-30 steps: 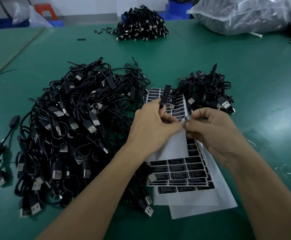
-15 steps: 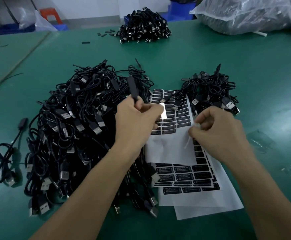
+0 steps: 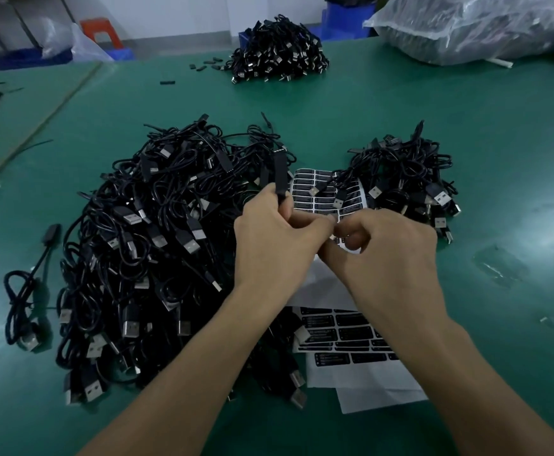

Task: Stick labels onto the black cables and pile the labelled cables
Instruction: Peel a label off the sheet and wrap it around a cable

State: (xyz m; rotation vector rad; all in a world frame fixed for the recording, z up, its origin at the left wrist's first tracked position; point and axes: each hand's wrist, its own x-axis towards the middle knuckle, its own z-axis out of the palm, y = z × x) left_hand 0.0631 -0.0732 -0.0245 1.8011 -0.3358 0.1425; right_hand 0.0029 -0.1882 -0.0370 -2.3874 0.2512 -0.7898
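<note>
Step in hand: sticking a label on one cable, both hands together mid-table. Left hand (image 3: 269, 235) is fisted round a cable (image 3: 281, 179), its flat black block poking straight up out of the fist, just at the edge of the big heap (image 3: 157, 241) of tangled black cables on the left. Right hand (image 3: 391, 248) is curled, thumb and forefinger pinched right against the left fingertips. A small pale scrap there looks like a label (image 3: 332, 237), too small to be sure, and can't tell if it touches the cable yet. Label sheet (image 3: 321, 192) lies flat just behind the hands, rows of black stickers, a couple of plugs from the small heap (image 3: 407, 179) lying over it. More sheets (image 3: 344, 334) sit under the right forearm, some rows gone. The small heap is just right of the label sheet, probably the finished ones going by the task. Green table (image 3: 466, 133) carries it all; a far heap (image 3: 279, 54) and a plastic bag (image 3: 473, 28) sit at the back, well apart.

Next move, my guess: line the label up square on the block's flat face, press it down with the thumb while the left hand holds steady, then drop the cable on the small heap. Task looks far from done, the big heap is much larger than the small one
</note>
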